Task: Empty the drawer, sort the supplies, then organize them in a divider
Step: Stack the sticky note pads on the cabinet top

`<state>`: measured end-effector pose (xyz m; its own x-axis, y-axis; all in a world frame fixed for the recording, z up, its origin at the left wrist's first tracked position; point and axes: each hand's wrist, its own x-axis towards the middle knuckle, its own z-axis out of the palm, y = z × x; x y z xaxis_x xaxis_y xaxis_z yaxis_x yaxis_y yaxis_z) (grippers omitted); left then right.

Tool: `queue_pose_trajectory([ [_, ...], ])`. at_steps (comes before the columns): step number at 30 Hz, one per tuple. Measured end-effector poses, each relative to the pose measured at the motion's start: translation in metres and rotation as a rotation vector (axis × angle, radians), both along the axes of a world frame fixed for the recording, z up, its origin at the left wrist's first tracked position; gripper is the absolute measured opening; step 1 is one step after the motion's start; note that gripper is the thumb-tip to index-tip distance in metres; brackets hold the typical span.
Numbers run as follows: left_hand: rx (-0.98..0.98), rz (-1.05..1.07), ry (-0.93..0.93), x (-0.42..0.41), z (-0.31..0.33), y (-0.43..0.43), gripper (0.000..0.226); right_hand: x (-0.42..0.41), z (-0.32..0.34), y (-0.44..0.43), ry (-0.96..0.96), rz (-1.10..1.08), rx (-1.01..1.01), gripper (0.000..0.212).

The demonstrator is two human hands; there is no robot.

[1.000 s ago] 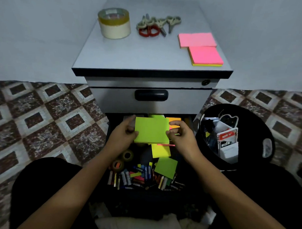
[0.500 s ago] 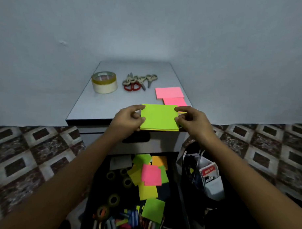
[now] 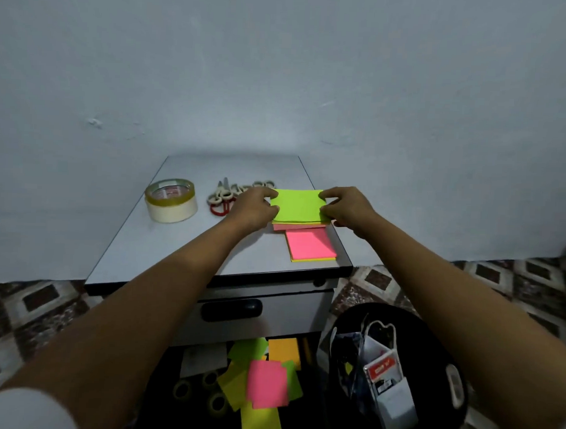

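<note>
Both hands hold a green sticky-note pad (image 3: 297, 204) over the back right of the grey cabinet top (image 3: 178, 242). My left hand (image 3: 254, 207) pinches its left edge and my right hand (image 3: 346, 207) pinches its right edge. The green pad lies on or just above a pink pad (image 3: 299, 227), mostly hidden beneath it. A second pink pad (image 3: 310, 245) lies nearer the front edge. Below, the open drawer (image 3: 160, 386) holds loose pink, green, yellow and orange notes (image 3: 266, 385) and small tape rolls (image 3: 198, 388).
A wide roll of tape (image 3: 171, 200) stands on the cabinet top at the left, with scissors (image 3: 226, 196) beside it. A black bin (image 3: 430, 364) with packaging inside sits to the right of the drawer. A shut upper drawer with a black handle (image 3: 232, 309) is under the top.
Both hands lifted the green pad out of the drawer, carried it up and away, and now hold it over the far pink pad on the cabinet top. The view tilted upward.
</note>
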<state>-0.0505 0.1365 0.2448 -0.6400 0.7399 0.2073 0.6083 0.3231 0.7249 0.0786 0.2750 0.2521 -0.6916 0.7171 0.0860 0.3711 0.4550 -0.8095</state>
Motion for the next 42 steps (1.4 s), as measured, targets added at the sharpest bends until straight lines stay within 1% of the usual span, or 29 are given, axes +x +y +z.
queue_pose_trajectory([
  [5, -0.112, 0.040, 0.093, -0.012, -0.008, 0.015, 0.041, -0.017, -0.012, 0.012, -0.093, -0.013, 0.106, 0.040],
  [11, -0.163, 0.055, 0.082, -0.022, -0.026, 0.022, 0.040, -0.026, -0.021, 0.015, -0.185, -0.025, 0.207, 0.038],
  [18, -0.171, 0.089, 0.073, -0.024, -0.031, 0.024, 0.037, -0.027, -0.028, 0.014, -0.232, -0.070, 0.256, 0.034],
  [20, -0.166, 0.117, 0.054, -0.024, -0.028, 0.023, 0.032, -0.026, -0.028, 0.013, -0.233, -0.080, 0.274, 0.032],
  [23, -0.172, 0.124, 0.020, -0.020, -0.025, 0.022, 0.011, -0.026, -0.028, 0.010, -0.231, -0.109, 0.283, 0.027],
  [28, -0.158, 0.093, 0.013, -0.014, -0.025, 0.022, 0.018, -0.024, -0.030, 0.007, -0.225, -0.141, 0.285, 0.027],
  [32, -0.115, 0.114, -0.030, -0.010, -0.023, 0.018, 0.016, -0.022, -0.030, 0.007, -0.205, -0.141, 0.250, 0.030],
  [34, -0.099, 0.114, -0.049, -0.009, -0.022, 0.015, 0.010, -0.020, -0.030, 0.006, -0.182, -0.135, 0.237, 0.035],
  [37, -0.132, 0.092, 0.006, -0.006, -0.017, 0.003, 0.033, -0.014, -0.029, 0.001, -0.152, -0.108, 0.270, 0.038],
  [42, -0.098, 0.015, 0.071, 0.015, -0.005, -0.034, 0.033, 0.012, -0.025, -0.026, -0.057, -0.050, 0.373, 0.038],
])
